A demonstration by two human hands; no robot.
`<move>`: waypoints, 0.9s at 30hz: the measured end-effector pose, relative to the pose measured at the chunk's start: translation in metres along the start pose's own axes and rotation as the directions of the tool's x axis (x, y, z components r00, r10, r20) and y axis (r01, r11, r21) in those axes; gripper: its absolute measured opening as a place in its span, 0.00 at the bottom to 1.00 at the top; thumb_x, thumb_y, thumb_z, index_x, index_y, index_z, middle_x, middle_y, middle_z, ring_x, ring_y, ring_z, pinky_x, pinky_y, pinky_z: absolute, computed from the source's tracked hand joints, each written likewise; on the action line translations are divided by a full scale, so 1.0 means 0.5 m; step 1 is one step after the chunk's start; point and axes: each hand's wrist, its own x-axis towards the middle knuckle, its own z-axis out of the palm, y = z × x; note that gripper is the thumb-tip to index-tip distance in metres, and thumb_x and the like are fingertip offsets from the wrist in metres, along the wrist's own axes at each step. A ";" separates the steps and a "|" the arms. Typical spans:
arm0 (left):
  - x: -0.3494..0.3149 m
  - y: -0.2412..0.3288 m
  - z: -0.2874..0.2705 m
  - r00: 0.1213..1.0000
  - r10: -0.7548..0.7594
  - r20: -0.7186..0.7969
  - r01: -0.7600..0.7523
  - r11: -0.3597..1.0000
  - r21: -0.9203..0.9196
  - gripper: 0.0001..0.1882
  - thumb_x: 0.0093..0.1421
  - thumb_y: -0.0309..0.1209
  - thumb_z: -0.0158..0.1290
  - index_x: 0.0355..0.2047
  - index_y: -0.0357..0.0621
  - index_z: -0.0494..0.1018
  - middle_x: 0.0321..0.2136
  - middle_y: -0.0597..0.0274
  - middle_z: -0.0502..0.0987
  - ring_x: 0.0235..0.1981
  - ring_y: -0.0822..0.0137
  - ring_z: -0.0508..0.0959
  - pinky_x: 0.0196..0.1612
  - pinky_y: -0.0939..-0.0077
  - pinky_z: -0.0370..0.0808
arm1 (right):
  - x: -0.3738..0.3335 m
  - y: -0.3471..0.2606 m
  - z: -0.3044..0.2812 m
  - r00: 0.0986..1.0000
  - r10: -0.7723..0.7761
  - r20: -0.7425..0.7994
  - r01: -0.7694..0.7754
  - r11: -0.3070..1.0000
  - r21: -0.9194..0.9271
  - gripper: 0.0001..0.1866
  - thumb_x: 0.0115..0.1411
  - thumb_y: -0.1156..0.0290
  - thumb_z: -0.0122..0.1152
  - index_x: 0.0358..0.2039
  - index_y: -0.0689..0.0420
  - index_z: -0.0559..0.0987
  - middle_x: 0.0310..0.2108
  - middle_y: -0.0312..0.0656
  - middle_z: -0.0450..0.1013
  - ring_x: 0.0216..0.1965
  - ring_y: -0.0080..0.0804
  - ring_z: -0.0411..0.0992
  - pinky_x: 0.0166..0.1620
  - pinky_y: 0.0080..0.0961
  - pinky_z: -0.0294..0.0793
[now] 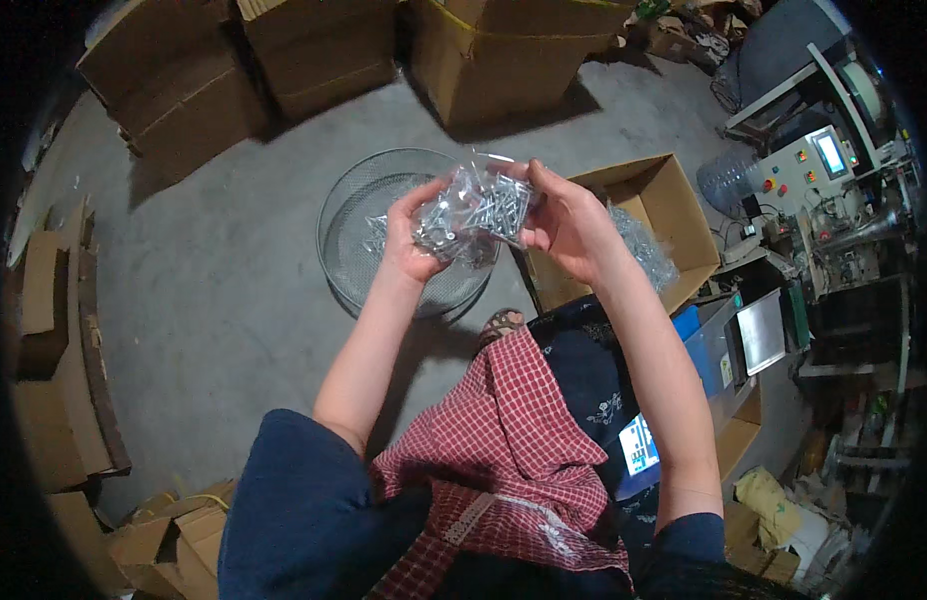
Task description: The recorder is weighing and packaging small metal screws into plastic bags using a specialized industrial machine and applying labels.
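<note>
My left hand (412,235) and my right hand (574,222) hold up clear plastic packets of metal screws (474,215) between them, fingers wrapped round the edges. Long silvery screws show on the right side and smaller round-ended metal pieces on the left; I cannot tell whether this is one bag or several. Below the hands stands a round wire mesh basket (336,262), with a few more metal pieces (376,236) lying inside. Just to the right, an open cardboard box (692,218) contains clear plastic bags (644,248).
Tall cardboard boxes (509,75) line the far side, and more cardboard (69,350) is at the left. A machine with a control panel (812,168) stands at the right. Blue bins (706,350) sit beside my right arm. Grey concrete floor (214,290) surrounds the basket.
</note>
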 end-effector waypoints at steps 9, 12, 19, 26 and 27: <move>-0.031 -0.012 -0.120 0.995 -0.051 -0.087 0.049 0.998 -0.028 0.18 0.63 0.35 0.54 0.50 0.39 0.72 0.31 0.51 0.78 0.27 0.61 0.80 0.22 0.73 0.76 | 0.016 -0.009 -0.001 0.995 -0.018 0.097 -0.009 0.963 0.269 0.34 0.68 0.46 0.48 0.65 0.57 0.64 0.64 0.46 0.61 0.64 0.41 0.60 0.63 0.54 0.62; -0.038 -0.025 -0.153 0.998 -0.022 -0.064 0.016 0.995 -0.103 0.18 0.64 0.37 0.53 0.49 0.38 0.72 0.32 0.51 0.78 0.27 0.61 0.79 0.23 0.73 0.76 | 0.010 -0.013 0.015 0.997 -0.060 0.056 0.048 0.979 0.198 0.43 0.62 0.41 0.56 0.67 0.58 0.61 0.66 0.47 0.58 0.69 0.39 0.49 0.68 0.50 0.46; -0.065 -0.032 -0.109 0.905 -0.002 0.426 0.189 0.898 -0.398 0.20 0.65 0.39 0.51 0.51 0.38 0.70 0.37 0.53 0.78 0.29 0.62 0.77 0.24 0.73 0.76 | 0.028 0.055 0.001 0.942 0.329 -0.067 -0.301 0.742 -0.599 0.39 0.63 0.51 0.60 0.67 0.62 0.61 0.66 0.50 0.57 0.66 0.39 0.56 0.64 0.45 0.59; -0.049 -0.001 -0.103 0.929 0.213 0.303 -0.126 0.951 -0.281 0.20 0.63 0.37 0.53 0.53 0.42 0.70 0.41 0.56 0.78 0.38 0.60 0.79 0.36 0.66 0.81 | 0.037 0.077 0.009 0.986 0.169 -0.014 -0.158 0.888 -0.431 0.14 0.60 0.69 0.64 0.43 0.62 0.76 0.32 0.35 0.76 0.34 0.19 0.75 0.39 0.22 0.76; -0.052 0.005 -0.100 0.928 0.218 0.303 -0.134 0.952 -0.277 0.20 0.63 0.37 0.53 0.53 0.42 0.70 0.41 0.56 0.78 0.38 0.60 0.79 0.36 0.66 0.81 | 0.040 0.072 0.003 0.994 0.064 -0.087 -0.093 0.916 -0.390 0.13 0.60 0.69 0.64 0.42 0.62 0.77 0.32 0.34 0.75 0.33 0.18 0.74 0.38 0.21 0.76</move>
